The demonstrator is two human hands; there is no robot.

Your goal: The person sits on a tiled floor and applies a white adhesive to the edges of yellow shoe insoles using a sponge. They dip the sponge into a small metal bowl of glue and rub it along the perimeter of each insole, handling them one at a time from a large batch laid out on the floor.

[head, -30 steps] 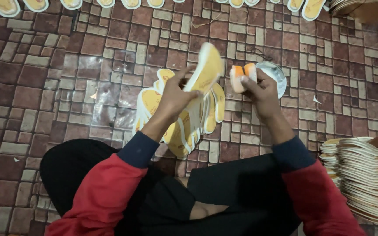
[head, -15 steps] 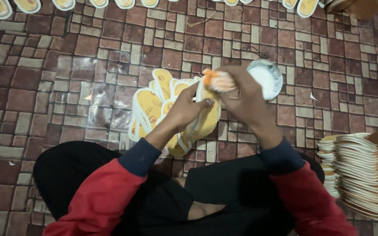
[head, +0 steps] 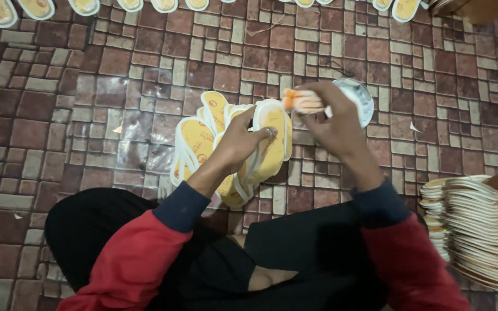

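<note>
Left hand: your left hand (head: 242, 144) is clamped on a yellow insole (head: 271, 138), held just above the floor
Right hand: your right hand (head: 332, 118) pinches an orange sponge (head: 296, 101) against the insole's far end
Pile: more yellow insoles (head: 200, 135) lie fanned on the brick-pattern floor (head: 87, 103) under your left hand
Dish: a round white dish (head: 359, 98) sits just beyond your right hand
Stack: a stack of insoles (head: 479, 230) stands at the right, near you

Cut-out insoles (head: 203, 135) lie fanned on the floor (head: 59, 115) ahead of the knees. A small dish (head: 357, 98) sits to their right, a tall insole stack (head: 479, 230) farther right, a row of insoles (head: 87, 6) behind.
</note>
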